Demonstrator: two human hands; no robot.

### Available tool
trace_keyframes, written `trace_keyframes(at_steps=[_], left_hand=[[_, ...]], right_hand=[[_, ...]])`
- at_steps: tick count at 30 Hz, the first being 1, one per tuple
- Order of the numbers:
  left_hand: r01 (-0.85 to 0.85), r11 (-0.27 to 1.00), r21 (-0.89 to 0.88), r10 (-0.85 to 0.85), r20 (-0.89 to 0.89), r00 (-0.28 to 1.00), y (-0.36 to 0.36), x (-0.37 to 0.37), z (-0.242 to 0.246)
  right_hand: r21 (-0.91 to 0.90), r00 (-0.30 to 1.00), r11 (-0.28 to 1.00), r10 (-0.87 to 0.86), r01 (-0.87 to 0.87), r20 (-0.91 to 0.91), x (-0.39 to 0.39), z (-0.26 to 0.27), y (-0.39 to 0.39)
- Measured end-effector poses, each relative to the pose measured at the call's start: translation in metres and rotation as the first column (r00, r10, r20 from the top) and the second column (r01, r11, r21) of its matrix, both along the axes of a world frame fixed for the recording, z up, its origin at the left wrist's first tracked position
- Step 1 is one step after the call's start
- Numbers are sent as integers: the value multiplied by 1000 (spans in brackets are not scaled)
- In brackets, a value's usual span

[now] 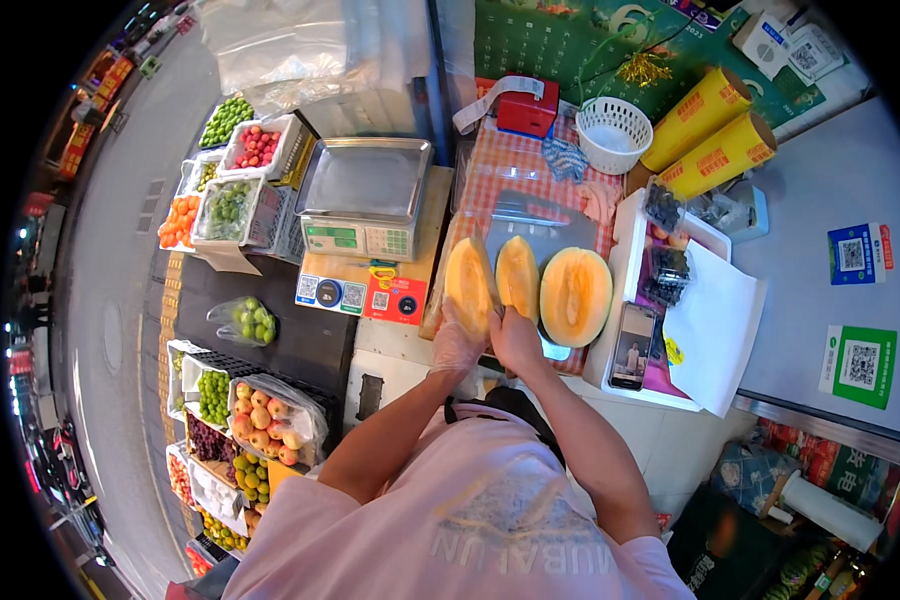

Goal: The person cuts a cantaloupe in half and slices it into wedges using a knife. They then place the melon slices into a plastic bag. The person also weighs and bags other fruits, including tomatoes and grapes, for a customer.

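My left hand (457,343), in a clear plastic glove, grips the lower end of a cut orange-fleshed melon piece (466,279). My bare right hand (519,341) is closed beside it, around what looks like a knife (490,271); its thin blade shows edge-on along the piece's right side, and the fist hides most of the handle. Just beyond the right hand lies a narrower melon wedge (519,271). To its right a melon half (576,296) rests with its hollowed centre facing up. All sit on the counter with a red checked cloth (521,161).
Left of the melon stands a digital scale (364,199), with scissors (382,274) in front. A foam box (616,352) at right carries a phone (634,345) and fruit packs (667,276). Behind are a white basket (615,139) and yellow film rolls (697,120). Fruit crates (251,202) line the left.
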State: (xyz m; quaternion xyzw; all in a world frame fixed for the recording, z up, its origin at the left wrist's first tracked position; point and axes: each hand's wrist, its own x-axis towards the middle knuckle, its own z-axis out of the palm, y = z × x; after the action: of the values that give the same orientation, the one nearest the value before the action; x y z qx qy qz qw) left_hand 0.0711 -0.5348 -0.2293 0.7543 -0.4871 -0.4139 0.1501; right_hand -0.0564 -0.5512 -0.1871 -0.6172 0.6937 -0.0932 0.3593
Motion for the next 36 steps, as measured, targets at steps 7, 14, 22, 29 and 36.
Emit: trace_keyframes(at_steps=[7,14,22,29,36], left_hand=[[42,999,-12,-43,-179,983,2,19,-22],[-51,999,20,54,-349,936,5,15,-26],[-90,983,-159,7,-463,887,16,17,-100],[-95,995,0,79,-557,827,9,25,-21],[165,986,14,-134,-512,848,8,40,-34]], right_hand=[[98,998,993,66,-66,4,15,-12,-36],[-114,980,977,169,-180,-107,28,-35,-61],[328,969,915,248,-235,3,34,3,-41],[469,947,828,312,-308,73,8,35,-5],[159,914,919,382,-361,-133,-4,-11,45]])
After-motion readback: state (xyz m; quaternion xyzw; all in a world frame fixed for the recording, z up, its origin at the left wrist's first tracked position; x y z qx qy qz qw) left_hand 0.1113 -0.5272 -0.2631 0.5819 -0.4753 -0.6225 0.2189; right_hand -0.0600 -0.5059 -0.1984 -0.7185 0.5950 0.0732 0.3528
